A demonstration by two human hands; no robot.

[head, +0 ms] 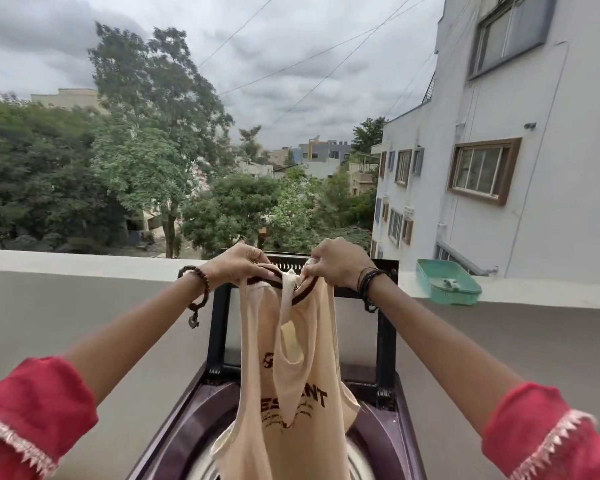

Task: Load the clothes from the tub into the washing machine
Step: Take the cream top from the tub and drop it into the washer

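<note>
A cream T-shirt (pixel 291 382) with a dark brown collar and dark lettering hangs in front of me. My left hand (pixel 238 265) and my right hand (pixel 336 263) both pinch its collar, held up at arm's length. The shirt's lower end drops into the drum opening of the purple top-loading washing machine (pixel 378 441) below. The machine's dark lid (pixel 219 327) stands raised behind the shirt. The tub is outside the view.
A grey parapet wall (pixel 84 306) with a pale ledge runs across behind the machine. A green plastic tray (pixel 447 284) sits on the ledge at the right. Beyond are trees and a white building.
</note>
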